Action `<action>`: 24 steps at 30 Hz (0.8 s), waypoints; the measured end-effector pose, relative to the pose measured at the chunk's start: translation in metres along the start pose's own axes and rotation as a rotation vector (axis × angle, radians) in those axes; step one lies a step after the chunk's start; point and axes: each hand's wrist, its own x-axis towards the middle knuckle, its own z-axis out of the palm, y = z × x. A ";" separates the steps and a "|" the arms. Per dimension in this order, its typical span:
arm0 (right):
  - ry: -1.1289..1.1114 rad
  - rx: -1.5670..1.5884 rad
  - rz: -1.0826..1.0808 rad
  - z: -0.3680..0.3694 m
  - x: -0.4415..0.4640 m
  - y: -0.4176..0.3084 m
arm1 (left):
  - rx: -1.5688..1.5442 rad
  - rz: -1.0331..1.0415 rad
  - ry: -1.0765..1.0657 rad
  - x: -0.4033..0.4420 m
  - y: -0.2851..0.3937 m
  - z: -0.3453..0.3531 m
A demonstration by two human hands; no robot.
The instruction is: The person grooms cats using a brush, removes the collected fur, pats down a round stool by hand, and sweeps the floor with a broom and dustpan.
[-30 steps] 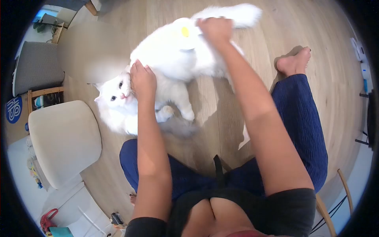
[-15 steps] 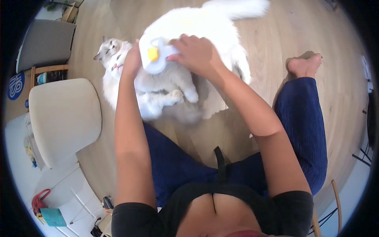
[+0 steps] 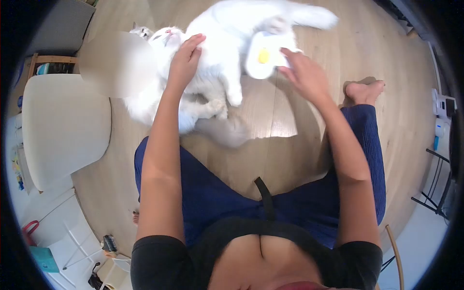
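Observation:
In my right hand (image 3: 308, 76) is a white pet brush (image 3: 253, 64) with a yellow middle, gripped by its handle, thumb and fingers around it. The brush is beside the hind legs of a large white cat (image 3: 217, 34), which lies on its side on the floor. My left hand (image 3: 187, 60) rests on that cat's chest near its neck, fingers stretched out over the fur. Behind and under it lies a second pale cat (image 3: 143, 32), its ears and part of its face showing. Which cat the blurred grey tail (image 3: 224, 130) belongs to, I cannot tell.
A cream chair (image 3: 65, 128) stands to the left, with a grey panel (image 3: 63, 24) behind it. My legs in blue trousers (image 3: 212, 179) are spread around the wood floor (image 3: 270, 159). Black metal legs (image 3: 430, 203) stand by the right wall. A blurred patch (image 3: 116, 63) covers part of the view.
My right hand has carried the brush right, from the cat's upper body to its hind legs. My left hand has shifted slightly right on the cat, and the cats' heads have moved.

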 end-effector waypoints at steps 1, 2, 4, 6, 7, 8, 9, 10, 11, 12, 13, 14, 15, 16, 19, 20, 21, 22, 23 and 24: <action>0.031 0.043 -0.025 0.003 0.010 -0.023 | -0.022 -0.024 0.060 -0.004 0.004 0.002; 0.027 0.101 -0.090 0.012 0.022 -0.039 | -0.043 -0.045 0.115 -0.005 0.008 0.002; -0.039 0.151 -0.174 0.027 0.048 -0.063 | 0.018 -0.006 0.092 -0.007 -0.003 0.004; -0.096 0.136 -0.184 0.039 0.060 -0.056 | 0.135 0.006 0.052 -0.005 -0.012 0.004; -0.064 0.187 -0.216 0.048 0.065 -0.047 | 0.132 0.020 0.049 -0.004 -0.008 0.001; -0.034 0.241 -0.249 0.058 0.069 -0.039 | 0.138 -0.067 0.045 -0.005 -0.005 -0.003; -0.029 0.235 -0.244 0.056 0.072 -0.031 | 0.143 -0.154 0.042 -0.003 -0.006 -0.006; -0.050 0.208 -0.172 0.052 0.071 -0.019 | 0.244 -0.081 0.052 0.001 -0.019 -0.008; -0.073 0.183 -0.100 0.048 0.071 -0.006 | 0.240 -0.079 0.053 0.001 -0.033 -0.012; -0.034 0.255 -0.048 0.044 0.071 0.009 | 0.239 -0.094 0.038 0.002 -0.037 -0.017; -0.014 0.117 -0.048 0.046 0.072 0.036 | 0.240 -0.109 0.022 0.001 -0.040 -0.018; 0.002 -0.026 -0.139 0.030 0.066 0.074 | 0.159 -0.158 0.109 -0.002 -0.045 -0.018; 0.025 -0.049 -0.066 0.023 0.057 0.088 | 0.165 -0.165 0.111 -0.003 -0.043 -0.017; 0.046 -0.070 0.003 0.019 0.051 0.093 | 0.245 -0.142 0.159 -0.003 -0.038 -0.014; 0.108 -0.127 -0.023 -0.002 0.045 0.088 | 0.359 -0.076 0.193 -0.005 -0.011 -0.002; 0.045 -0.123 -0.048 0.000 0.045 0.076 | 0.388 -0.021 0.193 -0.004 -0.005 -0.001; 0.034 -0.063 -0.202 0.000 0.049 0.051 | 0.386 -0.025 0.194 0.000 -0.011 0.002; 0.022 0.000 -0.350 0.005 0.054 0.024 | 0.350 -0.021 0.212 0.006 -0.023 0.007; 0.004 0.064 -0.442 0.017 0.060 -0.001 | 0.314 -0.014 0.227 0.011 -0.032 0.009; -0.010 0.124 -0.535 0.031 0.067 -0.023 | 0.207 -0.059 0.205 0.014 -0.036 0.007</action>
